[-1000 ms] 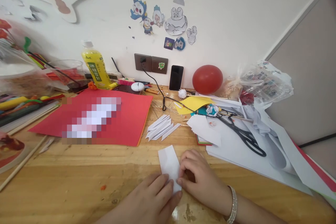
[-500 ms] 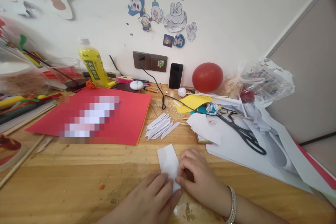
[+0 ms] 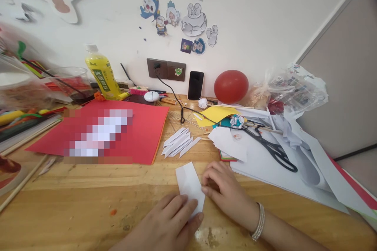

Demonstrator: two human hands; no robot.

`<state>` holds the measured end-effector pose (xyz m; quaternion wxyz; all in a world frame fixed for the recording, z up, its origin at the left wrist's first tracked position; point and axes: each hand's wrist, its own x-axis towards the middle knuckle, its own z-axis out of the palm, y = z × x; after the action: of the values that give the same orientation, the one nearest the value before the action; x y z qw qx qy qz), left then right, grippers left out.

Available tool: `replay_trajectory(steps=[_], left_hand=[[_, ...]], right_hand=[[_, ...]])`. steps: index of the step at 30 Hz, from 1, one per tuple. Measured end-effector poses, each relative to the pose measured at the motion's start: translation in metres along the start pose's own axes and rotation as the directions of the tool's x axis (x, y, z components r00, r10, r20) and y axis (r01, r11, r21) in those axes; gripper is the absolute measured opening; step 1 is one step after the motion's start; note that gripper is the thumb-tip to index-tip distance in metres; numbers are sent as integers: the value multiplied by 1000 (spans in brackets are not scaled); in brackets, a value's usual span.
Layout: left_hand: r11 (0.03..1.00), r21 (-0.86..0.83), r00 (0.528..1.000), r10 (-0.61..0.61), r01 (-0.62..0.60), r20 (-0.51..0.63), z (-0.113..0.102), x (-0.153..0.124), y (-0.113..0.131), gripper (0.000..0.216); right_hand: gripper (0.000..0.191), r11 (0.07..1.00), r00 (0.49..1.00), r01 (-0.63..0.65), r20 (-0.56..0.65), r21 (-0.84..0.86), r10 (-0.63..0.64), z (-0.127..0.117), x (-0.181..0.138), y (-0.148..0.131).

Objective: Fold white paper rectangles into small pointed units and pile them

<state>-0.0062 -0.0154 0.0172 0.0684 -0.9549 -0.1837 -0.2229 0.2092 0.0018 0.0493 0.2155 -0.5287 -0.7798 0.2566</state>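
A folded white piece of paper (image 3: 191, 182) lies on the wooden table in front of me, its far end pointed and a crease showing across it. My left hand (image 3: 176, 217) rests over its lower left part, fingers on top and thumb at the near edge, holding it against the table. At the paper's right edge is my right hand (image 3: 222, 190), fingers curled, with the thumb and index fingertips close together at that edge. Just beyond the paper lies a bunch of narrow folded white paper strips (image 3: 178, 142).
Red paper sheets (image 3: 141, 133) lie to the left, with a yellow drink bottle (image 3: 103, 74) behind. Against the wall are a phone (image 3: 196, 85) and a red balloon (image 3: 231, 86). Black-handled scissors (image 3: 273, 151) lie on white sheets (image 3: 250, 172) at the right.
My right hand has shifted slightly up and right along the paper's edge, showing more of the lower right side. My left hand still holds the paper down.
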Motion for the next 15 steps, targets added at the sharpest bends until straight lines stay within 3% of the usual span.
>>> replay_trajectory(steps=[5, 8, 11, 15], left_hand=[[995, 65, 989, -82, 74, 122, -18, 2, 4, 29], [991, 118, 984, -83, 65, 156, -25, 1, 5, 37], [985, 140, 988, -116, 102, 101, -28, 1, 0, 36], [992, 97, 996, -80, 84, -49, -27, 4, -7, 25]], right_hand=[[22, 999, 997, -5, -76, 39, 8, 0, -1, 2], [31, 1000, 998, 18, -57, 22, -16, 0, -3, -2], [33, 1000, 1000, 13, -16, 1, -13, -1, -4, -5], [30, 997, 995, -72, -63, 5, 72, -5, 1, 0]])
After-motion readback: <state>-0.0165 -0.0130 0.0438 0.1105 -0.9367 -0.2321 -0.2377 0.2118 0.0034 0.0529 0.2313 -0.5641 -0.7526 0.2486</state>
